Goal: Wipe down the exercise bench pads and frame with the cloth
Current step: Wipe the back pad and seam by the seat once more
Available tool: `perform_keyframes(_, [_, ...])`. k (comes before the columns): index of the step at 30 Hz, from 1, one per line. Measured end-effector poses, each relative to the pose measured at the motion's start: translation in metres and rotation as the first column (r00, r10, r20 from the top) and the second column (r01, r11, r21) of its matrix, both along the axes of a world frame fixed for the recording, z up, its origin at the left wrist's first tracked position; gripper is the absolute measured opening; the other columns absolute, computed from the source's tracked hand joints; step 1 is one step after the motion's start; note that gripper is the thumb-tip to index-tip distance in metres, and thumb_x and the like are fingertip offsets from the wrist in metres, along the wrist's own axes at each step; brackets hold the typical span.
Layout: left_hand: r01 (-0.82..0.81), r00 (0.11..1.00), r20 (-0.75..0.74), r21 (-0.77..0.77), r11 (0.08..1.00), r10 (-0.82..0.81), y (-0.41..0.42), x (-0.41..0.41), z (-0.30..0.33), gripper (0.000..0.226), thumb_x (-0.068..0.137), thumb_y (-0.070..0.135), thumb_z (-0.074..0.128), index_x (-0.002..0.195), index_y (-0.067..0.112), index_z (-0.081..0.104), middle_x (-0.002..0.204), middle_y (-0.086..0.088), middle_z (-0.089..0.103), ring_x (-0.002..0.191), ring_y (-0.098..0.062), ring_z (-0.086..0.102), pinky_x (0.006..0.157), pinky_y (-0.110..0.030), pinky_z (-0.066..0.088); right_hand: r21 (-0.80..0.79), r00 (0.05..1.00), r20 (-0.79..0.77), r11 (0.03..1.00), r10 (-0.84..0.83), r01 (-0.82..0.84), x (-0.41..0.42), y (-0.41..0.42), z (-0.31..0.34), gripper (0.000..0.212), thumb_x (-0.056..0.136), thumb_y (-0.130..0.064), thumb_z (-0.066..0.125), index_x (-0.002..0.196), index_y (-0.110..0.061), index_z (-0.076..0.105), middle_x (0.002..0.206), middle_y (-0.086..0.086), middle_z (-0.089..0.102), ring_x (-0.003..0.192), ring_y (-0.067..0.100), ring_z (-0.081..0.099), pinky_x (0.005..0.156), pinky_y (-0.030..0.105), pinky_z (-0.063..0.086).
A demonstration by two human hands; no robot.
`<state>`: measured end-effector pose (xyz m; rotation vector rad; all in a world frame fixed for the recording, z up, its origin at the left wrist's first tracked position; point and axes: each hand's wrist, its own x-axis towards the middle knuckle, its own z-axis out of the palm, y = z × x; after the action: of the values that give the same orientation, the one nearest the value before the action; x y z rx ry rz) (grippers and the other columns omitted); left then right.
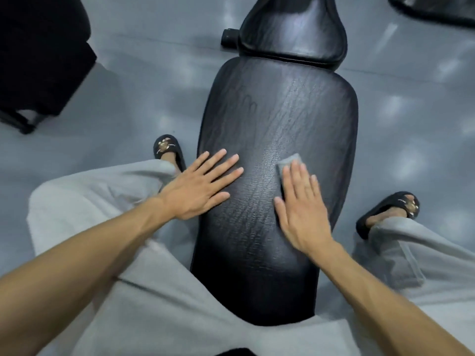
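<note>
A long black cracked-leather bench pad runs away from me between my legs. Beyond it sits a smaller black seat pad. My left hand lies flat with spread, straight fingers on the pad's left edge. My right hand presses flat on a small grey cloth on the right half of the pad; only the cloth's far end shows past my fingertips. The bench frame is hidden under the pads, except a black tube end left of the seat pad.
I straddle the bench in grey trousers, with black slippers on my left foot and right foot on the glossy grey floor. Dark equipment stands at the upper left. Another black pad edge shows at the top right.
</note>
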<state>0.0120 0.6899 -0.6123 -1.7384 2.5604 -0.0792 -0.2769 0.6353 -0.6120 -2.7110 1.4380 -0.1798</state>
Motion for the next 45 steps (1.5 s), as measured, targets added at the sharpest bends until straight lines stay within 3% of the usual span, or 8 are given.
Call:
perform_keyframes(6, [-0.502, 0.738, -0.417, 0.185, 0.845, 0.53, 0.049, 0.013, -0.016, 0.077, 0.102, 0.065, 0.024, 0.162, 0.017, 0.023, 0.166, -0.014, 0.028, 0.152, -0.033, 0.029, 0.121, -0.053, 0.03, 0.034, 0.675, -0.156, 0.687, 0.721, -0.726, 0.019, 0.062, -0.012, 0.064, 0.107, -0.041, 0.032, 0.163, -0.013, 0.017, 0.171, 0.006, 0.008, 0.158, 0.021, 0.004, 0.126, 0.047, 0.015])
perform_keyframes(15, [-0.577, 0.181, -0.639, 0.547, 0.607, 0.748, 0.11, -0.009, -0.036, 0.045, 0.109, 0.044, 0.036, 0.139, 0.02, 0.06, 0.132, 0.001, 0.068, 0.12, -0.018, 0.064, 0.111, -0.045, 0.045, -0.02, 0.975, -0.033, 0.975, 0.218, -0.219, 0.065, -0.032, 0.007, 0.066, 0.107, -0.042, 0.018, 0.163, -0.01, 0.007, 0.171, 0.011, 0.0, 0.158, 0.026, -0.002, 0.126, 0.053, 0.009])
perform_keyframes(21, [-0.506, -0.184, -0.708, 0.663, 0.552, 0.682, 0.088, -0.014, -0.026, 0.031, 0.111, 0.036, 0.036, 0.117, 0.025, 0.065, 0.106, 0.004, 0.075, 0.089, -0.013, 0.072, 0.082, -0.033, 0.054, 0.011, 0.517, -0.126, 0.523, 0.846, -0.852, 0.066, 0.081, -0.022, 0.061, 0.104, -0.036, 0.037, 0.161, -0.019, 0.026, 0.169, 0.002, 0.02, 0.157, 0.018, 0.011, 0.126, 0.051, 0.015])
perform_keyframes(23, [-0.485, -0.268, -0.703, 0.689, 0.538, 0.659, 0.086, -0.019, -0.026, 0.033, 0.112, 0.035, 0.034, 0.117, 0.023, 0.064, 0.105, 0.002, 0.074, 0.089, -0.017, 0.072, 0.081, -0.034, 0.055, -0.021, 0.519, -0.164, 0.523, 0.839, -0.852, 0.084, 0.044, -0.015, 0.058, 0.101, -0.033, 0.04, 0.157, -0.021, 0.037, 0.165, 0.001, 0.033, 0.155, 0.018, 0.023, 0.125, 0.054, 0.018])
perform_keyframes(30, [-0.49, -0.465, -0.689, 0.724, 0.486, 0.556, 0.081, -0.017, -0.029, 0.041, 0.113, 0.034, 0.028, 0.119, 0.016, 0.064, 0.102, -0.003, 0.074, 0.078, -0.015, 0.07, 0.068, -0.027, 0.053, -0.097, 0.726, -0.176, 0.722, 0.665, -0.685, 0.16, -0.005, 0.007, 0.044, 0.097, -0.03, 0.035, 0.118, -0.009, 0.068, 0.131, 0.009, 0.064, 0.144, 0.033, 0.042, 0.124, 0.055, 0.019])
perform_keyframes(33, [-0.505, -0.542, -0.684, 0.729, 0.462, 0.488, 0.077, -0.013, -0.03, 0.042, 0.113, 0.033, 0.028, 0.119, 0.015, 0.065, 0.103, -0.003, 0.075, 0.08, -0.014, 0.069, 0.07, -0.027, 0.054, -0.015, 0.619, -0.164, 0.626, 0.768, -0.78, 0.134, 0.055, -0.008, 0.034, 0.1, -0.028, 0.043, 0.101, -0.007, 0.07, 0.107, 0.014, 0.069, 0.136, 0.035, 0.05, 0.123, 0.056, 0.022])
perform_keyframes(38, [-0.489, -0.489, -0.711, 0.703, 0.517, 0.505, 0.071, -0.014, -0.032, 0.042, 0.112, 0.036, 0.03, 0.116, 0.016, 0.067, 0.101, 0.003, 0.074, 0.079, -0.01, 0.069, 0.073, -0.029, 0.053, 0.057, 0.451, -0.202, 0.47, 0.869, -0.881, 0.116, 0.048, 0.0, 0.037, 0.101, -0.03, 0.043, 0.124, -0.017, 0.068, 0.127, 0.003, 0.066, 0.14, 0.025, 0.049, 0.125, 0.051, 0.02])
perform_keyframes(45, [-0.482, -0.455, -0.73, 0.684, 0.548, 0.511, 0.077, -0.016, -0.026, 0.042, 0.111, 0.04, 0.031, 0.114, 0.023, 0.069, 0.104, 0.005, 0.076, 0.088, -0.015, 0.071, 0.076, -0.029, 0.054, -0.102, 0.845, -0.037, 0.84, 0.533, -0.534, 0.116, 0.015, 0.009, 0.055, 0.101, -0.018, 0.044, 0.156, -0.009, 0.039, 0.164, 0.009, 0.032, 0.154, 0.032, 0.024, 0.124, 0.052, 0.023])
